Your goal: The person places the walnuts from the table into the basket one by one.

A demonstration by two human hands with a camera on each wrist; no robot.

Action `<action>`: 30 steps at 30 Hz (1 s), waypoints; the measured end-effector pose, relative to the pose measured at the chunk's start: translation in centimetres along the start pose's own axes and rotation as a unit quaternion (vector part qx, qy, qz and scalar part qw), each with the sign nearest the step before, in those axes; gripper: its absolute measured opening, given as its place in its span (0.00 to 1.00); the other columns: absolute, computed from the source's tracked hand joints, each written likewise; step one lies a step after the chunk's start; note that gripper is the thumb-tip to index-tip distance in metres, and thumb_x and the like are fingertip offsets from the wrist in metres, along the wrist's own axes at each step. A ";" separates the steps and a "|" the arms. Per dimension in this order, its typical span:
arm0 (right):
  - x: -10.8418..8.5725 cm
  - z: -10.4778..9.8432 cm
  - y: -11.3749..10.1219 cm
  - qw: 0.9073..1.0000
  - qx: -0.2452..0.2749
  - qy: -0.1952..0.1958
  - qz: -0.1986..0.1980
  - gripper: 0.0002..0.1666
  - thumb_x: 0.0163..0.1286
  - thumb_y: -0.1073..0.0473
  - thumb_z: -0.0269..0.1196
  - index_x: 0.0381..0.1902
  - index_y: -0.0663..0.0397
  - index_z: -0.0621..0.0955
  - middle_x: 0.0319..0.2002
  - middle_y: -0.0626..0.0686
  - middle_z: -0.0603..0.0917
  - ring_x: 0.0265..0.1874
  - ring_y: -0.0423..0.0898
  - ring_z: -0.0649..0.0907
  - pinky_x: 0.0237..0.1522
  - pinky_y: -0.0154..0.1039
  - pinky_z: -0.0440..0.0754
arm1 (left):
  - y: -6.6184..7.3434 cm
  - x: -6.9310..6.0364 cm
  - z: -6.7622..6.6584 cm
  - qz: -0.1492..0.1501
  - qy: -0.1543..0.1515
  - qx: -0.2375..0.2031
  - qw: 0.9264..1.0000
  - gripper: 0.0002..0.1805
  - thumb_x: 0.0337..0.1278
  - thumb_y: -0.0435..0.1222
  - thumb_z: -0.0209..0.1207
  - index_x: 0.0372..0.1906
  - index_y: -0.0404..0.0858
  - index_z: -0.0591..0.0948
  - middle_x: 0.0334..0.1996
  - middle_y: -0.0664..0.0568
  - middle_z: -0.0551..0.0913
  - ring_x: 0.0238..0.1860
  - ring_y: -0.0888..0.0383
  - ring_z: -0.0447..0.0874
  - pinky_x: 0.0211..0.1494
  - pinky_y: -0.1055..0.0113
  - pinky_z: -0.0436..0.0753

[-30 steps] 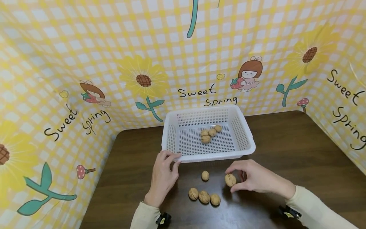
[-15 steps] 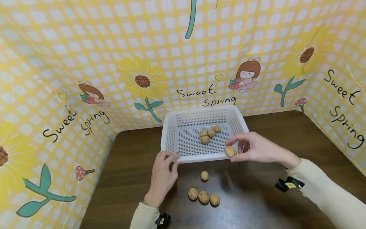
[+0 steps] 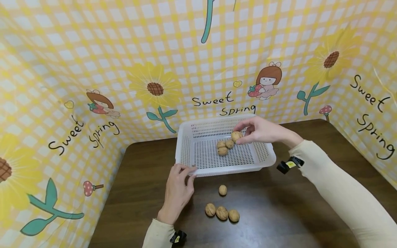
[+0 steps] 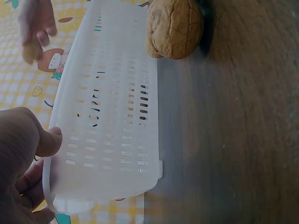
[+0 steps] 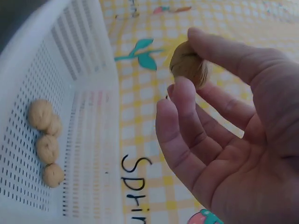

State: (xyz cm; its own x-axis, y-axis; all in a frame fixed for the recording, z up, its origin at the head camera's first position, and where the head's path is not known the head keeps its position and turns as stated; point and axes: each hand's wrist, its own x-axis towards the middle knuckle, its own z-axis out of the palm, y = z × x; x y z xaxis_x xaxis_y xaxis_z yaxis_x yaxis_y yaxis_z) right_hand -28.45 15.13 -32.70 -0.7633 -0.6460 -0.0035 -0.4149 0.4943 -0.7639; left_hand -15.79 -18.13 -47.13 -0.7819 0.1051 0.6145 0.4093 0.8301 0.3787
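Observation:
A walnut (image 5: pixel 189 65) is pinched between the thumb and fingers of my right hand (image 3: pixel 260 130), held above the white plastic basket (image 3: pixel 229 171). Several walnuts (image 3: pixel 222 151) lie clustered on the basket's floor; the held one hides part of the group in the head view. My left hand (image 3: pixel 179 191) grips the near left corner of the basket, its thumb (image 4: pixel 50 142) against the outside of the rim. On the table in front of the basket are a single walnut (image 3: pixel 222 190) and a row of three walnuts (image 3: pixel 222 213).
The brown wooden table (image 3: pixel 149 162) reaches back to a yellow checked cloth (image 3: pixel 198 69) with printed flowers and lettering. This cloth rises behind the basket and along both sides. Each wrist wears a black strap (image 3: pixel 290 165).
My right hand has carried the walnut up from the table, over the basket's near rim, then back and left above the walnuts inside. The left hand stays at the corner.

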 end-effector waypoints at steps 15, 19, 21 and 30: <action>6.2 0.9 4.2 0.995 0.024 0.041 0.084 0.32 0.70 0.48 0.73 0.68 0.51 0.82 0.69 0.60 0.82 0.50 0.52 0.88 0.48 0.47 0.89 | 0.2 0.0 0.0 0.004 -0.001 -0.004 1.000 0.12 0.57 0.29 0.75 0.47 0.41 0.93 0.42 0.47 0.82 0.48 0.46 0.82 0.71 0.46 0.79; 7.5 1.4 5.1 0.995 -0.006 0.030 0.090 0.32 0.70 0.50 0.72 0.68 0.54 0.82 0.68 0.61 0.83 0.54 0.53 0.87 0.49 0.51 0.89 | 0.4 -0.1 -0.1 0.003 -0.001 -0.003 1.000 0.12 0.57 0.29 0.75 0.47 0.40 0.93 0.42 0.47 0.82 0.48 0.46 0.82 0.67 0.48 0.81; 8.2 1.7 5.6 0.996 -0.007 0.018 0.087 0.31 0.71 0.52 0.71 0.68 0.57 0.81 0.67 0.63 0.83 0.55 0.54 0.87 0.50 0.53 0.88 | 0.4 -0.1 -0.2 -0.003 -0.003 -0.001 1.000 0.12 0.58 0.30 0.75 0.47 0.41 0.93 0.42 0.47 0.82 0.48 0.47 0.81 0.64 0.49 0.82; 10.2 2.7 7.6 0.991 -0.009 0.021 0.132 0.30 0.74 0.53 0.70 0.69 0.59 0.80 0.65 0.64 0.82 0.51 0.53 0.84 0.46 0.46 0.86 | 0.3 0.1 -0.5 -0.003 -0.009 0.009 1.000 0.11 0.59 0.30 0.74 0.47 0.42 0.93 0.42 0.48 0.82 0.48 0.48 0.81 0.55 0.52 0.84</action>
State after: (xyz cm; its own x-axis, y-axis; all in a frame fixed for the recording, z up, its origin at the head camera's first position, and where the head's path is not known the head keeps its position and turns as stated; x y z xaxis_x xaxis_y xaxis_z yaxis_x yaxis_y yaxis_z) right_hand -38.00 10.73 -40.27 -0.8665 -0.4679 -0.1738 -0.2062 0.6527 -0.7290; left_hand -15.47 -18.11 -46.64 -0.7930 0.1096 0.5993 0.3959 0.8403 0.3703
